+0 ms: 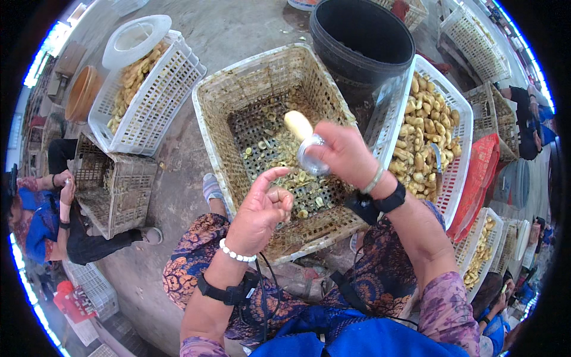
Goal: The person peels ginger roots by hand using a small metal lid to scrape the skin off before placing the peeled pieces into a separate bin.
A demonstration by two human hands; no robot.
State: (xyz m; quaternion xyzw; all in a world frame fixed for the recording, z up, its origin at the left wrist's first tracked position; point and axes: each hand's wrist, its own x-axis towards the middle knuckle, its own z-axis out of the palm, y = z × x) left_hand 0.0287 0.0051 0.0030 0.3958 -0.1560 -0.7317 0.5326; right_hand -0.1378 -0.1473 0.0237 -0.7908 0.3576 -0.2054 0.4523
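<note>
My right hand (348,156) is closed on a shiny, clear, round thing (313,156) whose kind I cannot make out. A pale yellow oblong piece of produce (298,125) shows just beyond it, blurred; whether it touches the clear thing I cannot tell. To the left, my left hand (260,211) is held with its index finger stretched out and the others loosely curled, nothing visible in it. Both hands are above a dirty whitish plastic crate (209,128), where pale peelings and round slices (306,187) lie scattered.
At the right stands a white basket (467,128) full of yellowish oblong produce (425,128), a curved blade (438,159) lying on it. Beyond the crate is a black bucket (357,59). Another filled white basket (172,83) stands at the far left, near a seated person (44,208).
</note>
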